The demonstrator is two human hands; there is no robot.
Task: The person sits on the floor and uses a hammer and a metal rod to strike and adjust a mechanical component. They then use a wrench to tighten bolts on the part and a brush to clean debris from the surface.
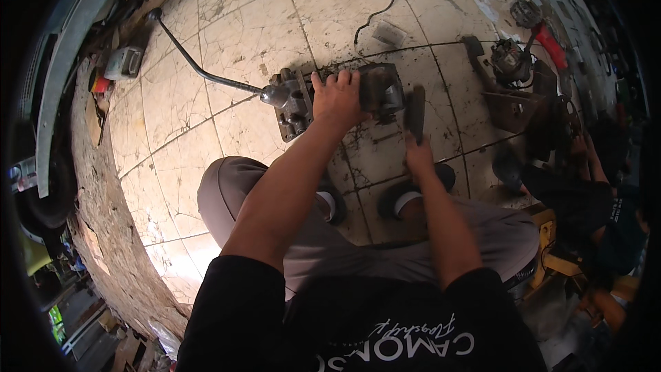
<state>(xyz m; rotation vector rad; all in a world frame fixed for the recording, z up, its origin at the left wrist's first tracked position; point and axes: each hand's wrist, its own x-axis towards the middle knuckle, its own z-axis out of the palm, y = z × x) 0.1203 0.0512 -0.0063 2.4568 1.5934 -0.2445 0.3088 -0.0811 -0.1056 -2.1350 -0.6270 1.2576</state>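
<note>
Head view — left hand (pixel 337 100) splayed on block (pixel 383 89), hold unclear — right hand (pixel 418 157) tight round blurred tool (pixel 416 114)

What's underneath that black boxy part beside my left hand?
Dirty floor tiles show around the black boxy part beside your left hand. Whatever lies directly beneath is covered by the part itself, so I can't tell.

Black short-sleeved shirt (pixel 344 303), white lettering (pixel 406 350); grey-brown trousers (pixel 234 189); dark footwear (pixel 390 201).
</note>
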